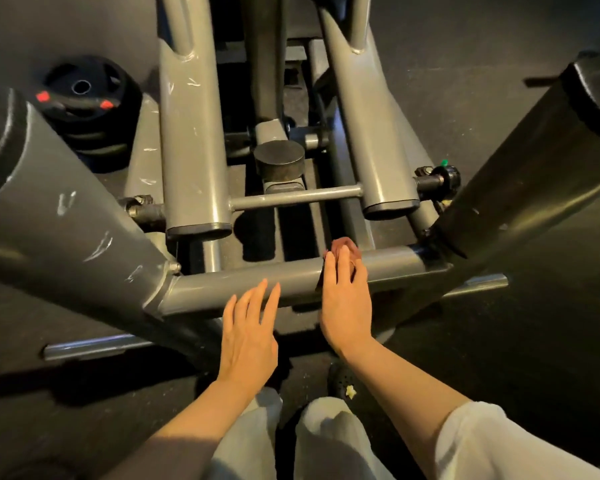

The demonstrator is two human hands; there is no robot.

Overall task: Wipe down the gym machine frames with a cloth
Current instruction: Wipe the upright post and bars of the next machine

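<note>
Right hand point(345, 299) lay on a reddish-brown cloth point(343, 245), fingers nearly straight and pressing it flat onto the top of the grey crossbar point(222, 284); not curled round the cloth, so a press, not a pinch. Cloth sat right of the bar's middle, toward the weld at its right end, bunched past the fingertips on the far side of the tube. Left hand point(248, 336) was flat and relaxed, fingers spread, tips at the near side of the same bar left of middle, holding nothing; contact with the bar could not be confirmed.

Judgement: step in hand was wiping this crossbar. To do it well, the palm should keep even downward pressure and the cloth should wrap over the tube's curve, so the far and under sides get covered. Strokes should run along the bar to both welded ends, where grime likely collects. The scuffed side tube point(84, 237) at the left end looked not yet wiped
</note>
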